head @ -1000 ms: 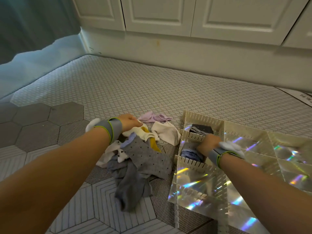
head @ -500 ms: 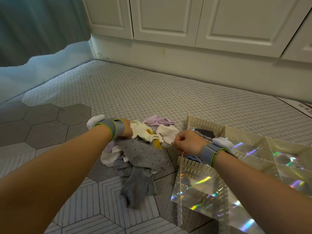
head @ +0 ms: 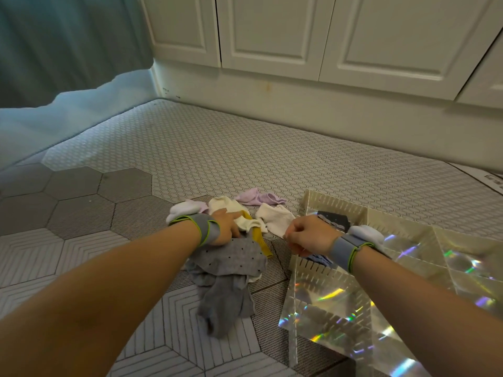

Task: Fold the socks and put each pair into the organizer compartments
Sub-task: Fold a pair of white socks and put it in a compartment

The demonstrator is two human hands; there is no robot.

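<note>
A pile of loose socks lies on the floor mat: a grey dotted sock point(head: 231, 257), a plain grey sock point(head: 223, 303), a mustard sock point(head: 258, 240), a cream sock point(head: 227, 204), a white sock point(head: 275, 220) and a lilac sock point(head: 258, 198). My left hand point(head: 227, 227) lies on the pile, thumb over the cream sock and fingers curled under it. My right hand point(head: 306, 235) is a fist holding nothing, just right of the white sock. The cream slotted organizer point(head: 337, 204) holds a dark folded pair point(head: 333, 220) and a bluish pair point(head: 317, 258).
The organizer's other compartments show a shiny rainbow-reflecting bottom point(head: 326, 295). White cabinet doors point(head: 272, 36) and a plinth close off the far side. A teal curtain point(head: 54, 50) hangs at the far left. The hexagon-patterned mat point(head: 217, 153) stretches beyond the pile.
My right hand has come out of the organizer's second compartment and moved left to the white sock, fingers curled. My left hand has stayed on the pile.
</note>
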